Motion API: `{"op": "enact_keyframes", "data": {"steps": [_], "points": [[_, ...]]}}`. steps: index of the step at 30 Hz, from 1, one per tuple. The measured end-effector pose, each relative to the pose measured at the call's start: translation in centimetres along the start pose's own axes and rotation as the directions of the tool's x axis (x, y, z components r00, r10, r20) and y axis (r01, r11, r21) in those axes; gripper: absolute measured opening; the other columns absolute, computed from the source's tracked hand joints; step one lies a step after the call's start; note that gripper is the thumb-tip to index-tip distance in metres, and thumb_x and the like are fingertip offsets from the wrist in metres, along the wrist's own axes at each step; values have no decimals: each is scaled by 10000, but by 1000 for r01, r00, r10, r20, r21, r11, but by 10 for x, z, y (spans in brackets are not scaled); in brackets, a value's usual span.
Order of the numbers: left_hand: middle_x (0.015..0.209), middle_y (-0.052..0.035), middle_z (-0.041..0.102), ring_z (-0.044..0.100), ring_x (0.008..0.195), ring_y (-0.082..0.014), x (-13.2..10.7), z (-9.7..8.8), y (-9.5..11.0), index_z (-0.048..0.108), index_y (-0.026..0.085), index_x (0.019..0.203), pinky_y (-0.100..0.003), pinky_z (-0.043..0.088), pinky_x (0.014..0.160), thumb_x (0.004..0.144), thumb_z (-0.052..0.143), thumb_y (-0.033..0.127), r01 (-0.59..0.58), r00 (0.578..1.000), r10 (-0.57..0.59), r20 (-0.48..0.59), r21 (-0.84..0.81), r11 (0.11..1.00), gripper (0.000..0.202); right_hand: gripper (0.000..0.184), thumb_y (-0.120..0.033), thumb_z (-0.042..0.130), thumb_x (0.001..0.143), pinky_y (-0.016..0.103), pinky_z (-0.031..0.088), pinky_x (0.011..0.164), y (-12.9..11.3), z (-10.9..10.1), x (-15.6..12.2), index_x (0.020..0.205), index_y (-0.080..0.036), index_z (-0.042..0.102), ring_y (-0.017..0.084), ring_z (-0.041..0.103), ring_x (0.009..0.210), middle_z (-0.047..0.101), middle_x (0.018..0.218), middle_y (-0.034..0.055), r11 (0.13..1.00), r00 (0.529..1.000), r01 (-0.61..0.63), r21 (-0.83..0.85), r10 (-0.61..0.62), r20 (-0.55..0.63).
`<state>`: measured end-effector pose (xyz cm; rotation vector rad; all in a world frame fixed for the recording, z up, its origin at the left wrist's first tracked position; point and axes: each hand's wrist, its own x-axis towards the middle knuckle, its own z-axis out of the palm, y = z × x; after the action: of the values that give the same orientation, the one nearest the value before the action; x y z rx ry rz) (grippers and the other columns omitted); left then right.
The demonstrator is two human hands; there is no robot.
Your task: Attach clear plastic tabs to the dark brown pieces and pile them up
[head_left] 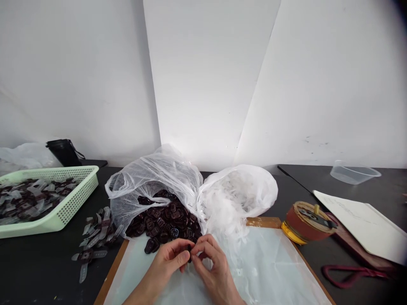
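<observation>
Jointly | left hand [171,257] | right hand [211,262] | pinching 1 dark piece [190,254]

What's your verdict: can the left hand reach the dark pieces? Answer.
Probably yes: the left hand is close to the dark pieces, nothing between, though it apparently holds a small dark item.

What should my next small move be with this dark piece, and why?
I'd probably tilt the small dark piece next to see whether it has a strip: the left hand and right hand pinch it and hide most of it, while the dark pieces heaped left of the board carry pale strips.
</observation>
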<state>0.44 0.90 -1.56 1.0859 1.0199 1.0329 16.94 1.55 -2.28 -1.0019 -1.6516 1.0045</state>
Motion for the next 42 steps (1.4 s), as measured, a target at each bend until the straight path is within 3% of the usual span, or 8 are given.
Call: {"op": "enact_keyframes", "data": {"steps": [7,13,19,24,28,36,42], "points": [[652,12,580,427,579,-109,-2,-1,1,780,191,1002,-223,330,550,725,766,459,92,996,-92,-3,-46,995,385,174,-312,512,949,281,447,677,-6,-1,0,810,-215,552,175,549,791,568,879,43,994,1000,21,111,-19,-18],[762,-21,666,466,623,-133,-1,-2,1,785,212,1020,-243,377,602,731,767,430,87,996,-86,40,-29,996,362,230,-438,451,977,247,408,497,-1,2,-3,887,-230,491,99,450,545,595,913,33,926,995,-101,365,91,47],[837,-41,722,537,673,-152,0,-3,-3,773,224,1053,-258,432,655,747,763,409,55,998,-53,23,-65,996,357,284,-476,645,866,248,470,522,-5,0,3,837,-205,564,107,550,526,607,713,-7,845,981,-185,502,189,44],[924,-68,748,589,775,-190,3,-6,-9,758,219,1086,-271,456,690,760,759,394,9,1000,-7,22,-68,998,370,301,-457,763,765,257,511,603,-5,-5,8,835,-174,690,138,644,596,662,659,5,767,954,-298,568,265,142],[950,-64,753,591,779,-186,1,-6,-8,754,232,1096,-271,461,709,776,751,364,9,999,-8,35,-34,999,346,284,-417,812,710,227,499,584,-4,-8,9,800,-157,742,112,622,567,667,628,-2,748,934,-354,561,320,162],[998,-41,697,584,777,-173,0,-5,-10,755,286,1098,-265,476,703,798,736,315,-33,994,30,103,29,999,302,346,-326,872,574,198,459,444,3,-8,13,727,-170,604,96,574,456,631,556,-57,688,891,-437,579,421,171],[1045,-46,680,595,852,-198,1,-5,-15,752,309,1101,-282,483,743,800,734,300,-85,990,75,120,79,993,302,308,-227,806,581,189,440,416,6,-7,12,773,-171,571,100,575,446,626,548,-68,692,874,-468,550,456,170]]}}
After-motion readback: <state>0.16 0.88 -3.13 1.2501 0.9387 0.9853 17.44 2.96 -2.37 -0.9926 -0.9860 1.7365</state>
